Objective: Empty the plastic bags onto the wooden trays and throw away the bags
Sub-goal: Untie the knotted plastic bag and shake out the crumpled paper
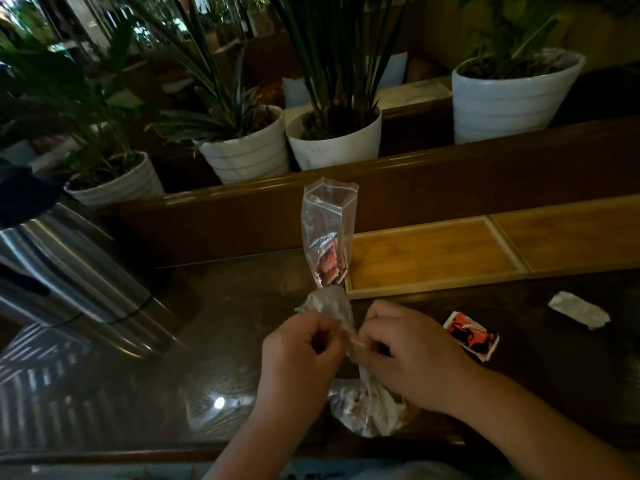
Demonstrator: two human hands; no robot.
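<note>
A crumpled clear plastic bag (367, 407) lies on the dark glossy table close to me. My left hand (298, 355) and my right hand (412, 358) both pinch its twisted neck between them. Just beyond my hands, a second clear zip bag (329, 233) stands upright with red-and-black packets in its lower part. Right of it sit two wooden trays, the nearer tray (433, 251) and the far tray (571, 233), both holding nothing. One red-and-black packet (471, 336) lies loose on the table to the right of my right hand.
A white crumpled wrapper (579, 310) lies at the right on the table. A steel kettle (69, 271) stands at the left. Behind a wooden ledge (415, 168) are several white plant pots (336, 140).
</note>
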